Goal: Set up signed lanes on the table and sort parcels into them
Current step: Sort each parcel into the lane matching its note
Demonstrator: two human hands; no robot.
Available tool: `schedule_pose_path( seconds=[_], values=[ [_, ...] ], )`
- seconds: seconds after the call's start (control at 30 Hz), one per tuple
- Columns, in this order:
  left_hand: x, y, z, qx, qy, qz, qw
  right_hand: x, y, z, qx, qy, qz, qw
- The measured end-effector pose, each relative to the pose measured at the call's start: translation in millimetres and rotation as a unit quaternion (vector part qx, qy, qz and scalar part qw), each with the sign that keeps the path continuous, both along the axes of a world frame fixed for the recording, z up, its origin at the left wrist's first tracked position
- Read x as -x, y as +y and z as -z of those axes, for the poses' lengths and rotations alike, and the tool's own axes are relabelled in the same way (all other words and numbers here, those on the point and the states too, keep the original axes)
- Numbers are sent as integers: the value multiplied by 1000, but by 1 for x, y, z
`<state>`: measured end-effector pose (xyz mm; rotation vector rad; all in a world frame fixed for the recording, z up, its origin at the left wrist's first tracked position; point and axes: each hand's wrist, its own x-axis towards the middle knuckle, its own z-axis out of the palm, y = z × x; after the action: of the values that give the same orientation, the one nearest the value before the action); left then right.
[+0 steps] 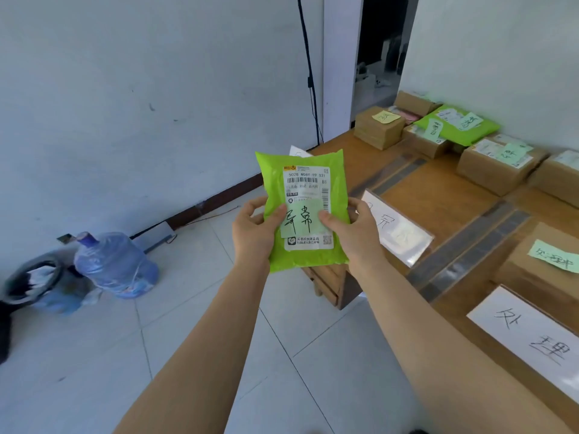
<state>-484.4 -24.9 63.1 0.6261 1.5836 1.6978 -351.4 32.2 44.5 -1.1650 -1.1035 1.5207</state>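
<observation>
Head view. Both hands hold a green mailer parcel (305, 211) upright in the air, over the tiled floor (188, 308) and just off the near-left corner of the tabletop (438, 195). The left hand (255, 228) grips the parcel's left edge, thumb pressed on the front; the right hand (352, 228) grips the right edge in the same way, thumb on the front and fingers curled behind. The parcel's face carries a white shipping label (308, 189) with a barcode and, over its lower part, a pale green note (299, 222) with handwritten characters.

On the tabletop, strips of grey tape (470, 255) mark off lanes. A white sign (396, 230) with handwriting lies flat at the near end of one lane, just right of the right hand; a second white sign (532, 343) lies nearer the camera at the right edge of the view. Cardboard boxes (498, 167) stand along the far side of the tabletop, several bearing pale notes; another green mailer (457, 125) rests on top of boxes near the wall. A further box (545, 270) with a green note sits in the nearest lane, behind the second sign.

On the floor at left, a blue water jug (114, 264) lies beside a dark bin (29, 283).
</observation>
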Motion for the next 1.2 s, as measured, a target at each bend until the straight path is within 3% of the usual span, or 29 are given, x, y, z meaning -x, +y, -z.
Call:
schedule_pose_path(
  seconds=[0.23,0.47,0.93,1.2],
  values=[
    [69,-1,11,19,12,-8,1000,67,-1,11,21,-1,-4,1000],
    [115,52,17,20,40,-16,999,114,56,16,7,10,-3,1000],
    [174,256,4,52,114,47,991,163,240,15,7,48,64,997],
    [186,382,11,59,108,191,974,164,331,20,26,29,174,984]
  ],
)
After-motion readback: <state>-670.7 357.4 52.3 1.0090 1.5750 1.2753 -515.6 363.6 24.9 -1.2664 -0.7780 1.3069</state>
